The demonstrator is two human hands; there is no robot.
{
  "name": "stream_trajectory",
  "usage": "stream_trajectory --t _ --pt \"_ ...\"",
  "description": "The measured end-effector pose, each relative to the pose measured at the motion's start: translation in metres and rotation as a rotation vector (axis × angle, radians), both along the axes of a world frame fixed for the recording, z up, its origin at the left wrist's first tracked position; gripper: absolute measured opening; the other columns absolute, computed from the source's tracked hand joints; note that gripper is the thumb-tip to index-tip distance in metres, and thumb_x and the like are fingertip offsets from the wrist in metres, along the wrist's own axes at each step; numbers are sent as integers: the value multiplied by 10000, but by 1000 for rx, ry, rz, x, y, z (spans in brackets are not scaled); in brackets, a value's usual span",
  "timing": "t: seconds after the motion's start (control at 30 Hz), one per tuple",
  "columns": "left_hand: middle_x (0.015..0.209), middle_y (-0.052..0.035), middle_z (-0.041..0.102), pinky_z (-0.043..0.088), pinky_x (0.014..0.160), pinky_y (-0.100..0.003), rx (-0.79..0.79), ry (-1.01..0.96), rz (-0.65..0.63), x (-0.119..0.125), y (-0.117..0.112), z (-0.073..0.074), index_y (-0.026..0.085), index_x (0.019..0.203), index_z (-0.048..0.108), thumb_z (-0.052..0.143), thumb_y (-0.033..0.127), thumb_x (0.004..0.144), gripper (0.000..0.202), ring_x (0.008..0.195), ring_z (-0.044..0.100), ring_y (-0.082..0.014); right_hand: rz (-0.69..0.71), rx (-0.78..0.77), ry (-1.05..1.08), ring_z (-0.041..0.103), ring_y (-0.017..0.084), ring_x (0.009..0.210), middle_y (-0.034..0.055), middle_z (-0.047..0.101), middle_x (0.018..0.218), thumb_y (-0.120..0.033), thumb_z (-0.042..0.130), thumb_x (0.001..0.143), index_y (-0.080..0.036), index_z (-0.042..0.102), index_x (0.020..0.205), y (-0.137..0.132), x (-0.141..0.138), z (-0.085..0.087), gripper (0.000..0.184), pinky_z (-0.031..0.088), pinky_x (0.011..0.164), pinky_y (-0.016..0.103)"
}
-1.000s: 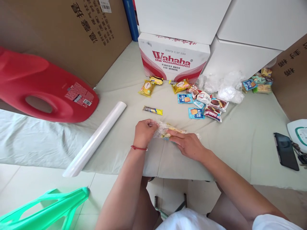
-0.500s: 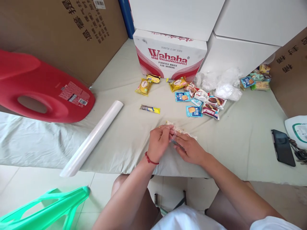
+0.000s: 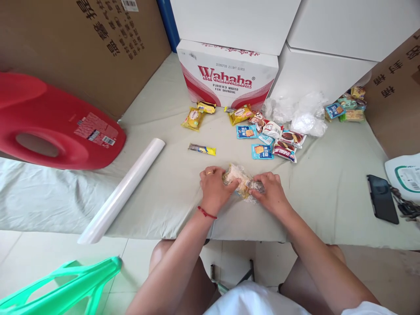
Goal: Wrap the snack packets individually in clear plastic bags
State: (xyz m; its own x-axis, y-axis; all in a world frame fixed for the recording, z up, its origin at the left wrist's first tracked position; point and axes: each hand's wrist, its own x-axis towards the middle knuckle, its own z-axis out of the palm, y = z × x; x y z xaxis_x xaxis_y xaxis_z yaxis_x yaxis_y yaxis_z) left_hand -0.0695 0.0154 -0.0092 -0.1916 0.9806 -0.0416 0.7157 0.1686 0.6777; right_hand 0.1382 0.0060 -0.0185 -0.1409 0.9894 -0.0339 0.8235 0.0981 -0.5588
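A small bundle of snack packets wrapped in clear film [image 3: 242, 183] lies near the front edge of the cloth-covered table [image 3: 164, 183]. My left hand [image 3: 215, 189], with a ring and a red wrist cord, grips the bundle's left end. My right hand [image 3: 271, 192] pinches its right end, fingers closed on the film. A white roll of cling film [image 3: 123, 190] lies diagonally to the left of my hands. A single yellow snack bar [image 3: 202, 149] rests just beyond the bundle.
Several loose snack packets [image 3: 262, 135] and crumpled clear plastic [image 3: 300, 116] lie before a Wahaha carton [image 3: 228, 76]. More packets [image 3: 349, 109] sit far right. A red jug [image 3: 55, 124] lies left, a black phone [image 3: 382, 204] right, a green plastic frame [image 3: 62, 284] on the floor.
Both hands shifted right and met over the bundle, then spread apart to its two ends. The bundle now looks more tightly gathered.
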Motion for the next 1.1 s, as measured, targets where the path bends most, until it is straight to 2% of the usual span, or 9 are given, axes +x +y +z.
stream_trajectory --t 0.07,0.2,0.3,0.37,0.5,0.7,0.87,1.0,1.1 --pt "1201 -163 602 452 998 -512 -9 -60 -36 4 -3 3 166 1000 647 813 422 676 446 1212 513 -373 5 -3 -1 499 317 1045 97 630 1089 -275 722 784 -232 667 1015 -1 -2 2 241 461 952 479" --pt "964 -12 627 507 830 -337 10 -345 -94 13 -12 16 210 998 538 723 244 728 329 869 605 -183 -24 -39 156 557 263 965 68 660 1030 -221 613 819 -229 564 828 -1 1 9 50 453 898 413" --pt "957 11 639 510 800 -289 138 -448 -79 16 -14 16 229 1018 524 686 154 736 334 847 619 -151 -109 -175 383 586 198 759 11 658 835 -303 607 860 -239 526 785 -2 3 11 128 463 751 343" --pt "1016 -23 650 524 837 -310 295 -411 -114 19 -14 10 225 1063 526 664 100 734 377 921 639 -173 -194 -290 597 581 176 675 -23 643 754 -358 694 815 -250 558 850 -2 1 10 178 466 682 318" --pt "1165 -129 652 550 906 -399 674 -180 -353 31 -11 -9 197 1152 520 592 53 809 379 1084 629 -238 -381 -470 1053 643 172 688 -29 707 781 -338 891 614 -258 643 1083 -2 -9 11 536 523 695 316" --pt "1204 -117 675 497 1071 -504 963 68 -587 49 -8 -21 207 1107 587 503 -8 910 303 1252 560 -235 -454 -594 1321 684 191 761 42 760 844 -321 921 579 -192 768 892 3 -6 20 372 546 667 297" --pt "1252 -120 618 434 1132 -554 852 -20 -687 52 -9 -23 219 1103 564 500 -12 842 355 1299 512 -258 -457 -594 1521 663 174 806 26 764 940 -455 855 710 -231 790 885 0 0 24 292 565 685 285" --pt "1261 -166 538 346 1151 -645 636 -469 -741 43 -5 -15 219 1106 450 567 105 696 441 1314 499 -326 -280 -558 1480 661 168 951 27 750 1075 -409 839 789 -231 790 1036 -6 -6 31 308 558 831 266" --pt "1189 -121 563 252 1197 -641 454 -738 -787 35 -1 -7 248 1024 433 602 171 707 368 1336 498 -331 -286 -532 1417 667 178 982 28 749 1078 -405 841 801 -242 779 1093 -7 -10 32 340 549 874 286"
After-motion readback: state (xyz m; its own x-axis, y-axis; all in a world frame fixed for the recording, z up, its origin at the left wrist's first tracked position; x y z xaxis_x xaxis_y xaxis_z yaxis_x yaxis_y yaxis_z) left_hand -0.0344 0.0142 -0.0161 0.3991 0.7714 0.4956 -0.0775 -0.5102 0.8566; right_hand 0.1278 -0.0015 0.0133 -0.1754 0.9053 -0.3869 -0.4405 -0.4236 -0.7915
